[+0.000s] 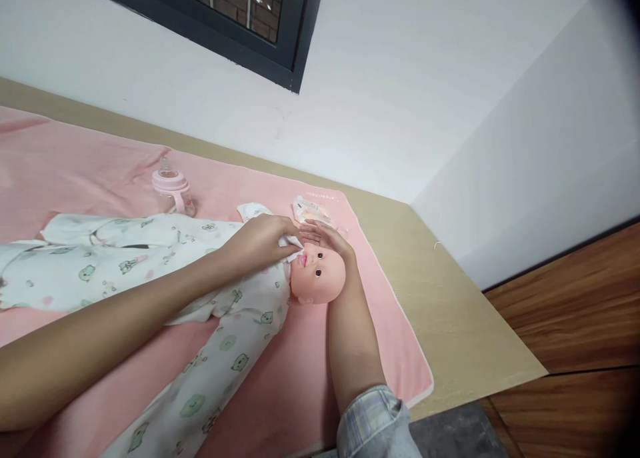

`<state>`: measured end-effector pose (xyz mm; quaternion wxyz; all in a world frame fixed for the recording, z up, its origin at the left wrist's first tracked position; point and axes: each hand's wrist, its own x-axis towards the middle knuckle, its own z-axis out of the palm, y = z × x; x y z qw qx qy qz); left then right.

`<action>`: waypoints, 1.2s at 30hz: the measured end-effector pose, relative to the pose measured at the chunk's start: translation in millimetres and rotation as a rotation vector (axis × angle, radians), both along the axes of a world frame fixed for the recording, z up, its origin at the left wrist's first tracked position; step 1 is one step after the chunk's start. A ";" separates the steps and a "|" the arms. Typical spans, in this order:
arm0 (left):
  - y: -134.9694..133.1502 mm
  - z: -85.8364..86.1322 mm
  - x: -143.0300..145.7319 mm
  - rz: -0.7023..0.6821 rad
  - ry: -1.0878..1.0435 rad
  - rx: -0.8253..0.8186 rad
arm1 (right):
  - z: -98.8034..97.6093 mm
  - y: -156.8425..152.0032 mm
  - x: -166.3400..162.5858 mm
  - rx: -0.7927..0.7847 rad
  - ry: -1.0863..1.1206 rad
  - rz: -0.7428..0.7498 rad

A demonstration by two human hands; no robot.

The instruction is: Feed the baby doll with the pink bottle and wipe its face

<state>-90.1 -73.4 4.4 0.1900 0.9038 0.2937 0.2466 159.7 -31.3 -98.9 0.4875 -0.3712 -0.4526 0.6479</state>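
Note:
A baby doll (pixel 327 278) with a bald head lies on its back on a pink blanket (pixel 310 351), dressed in a white outfit with green animal prints (pixel 240 361). My left hand (pixel 267 239) reaches across its chest and pinches a white wipe (pixel 295 250) against the doll's face, beside the mouth. On the far side of the head is my right hand (pixel 325 235), cupped along the cheek with its fingers stretched out. Part of that palm is hidden by the doll's head.
A pink-lidded baby bottle with handles (pixel 173 188) stands on the blanket beyond the doll's body. Past its head lies a small soft packet (pixel 311 210). The tan tabletop (pixel 415 271) ends at a wall, with wood-grain panels (pixel 575 298) at right.

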 end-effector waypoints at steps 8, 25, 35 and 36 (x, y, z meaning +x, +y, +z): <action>2.0 2.9 -1.8 -0.034 0.011 -0.089 | -0.8 2.6 1.9 0.005 -0.021 0.009; -6.2 4.0 2.1 0.018 -0.015 0.019 | -3.8 3.4 3.1 0.018 -0.024 0.011; -6.6 4.6 1.2 -0.004 -0.110 -0.027 | -4.7 5.0 3.9 0.026 -0.027 0.016; -6.4 4.2 1.0 -0.010 -0.124 -0.051 | -4.1 4.6 3.5 0.021 -0.031 0.010</action>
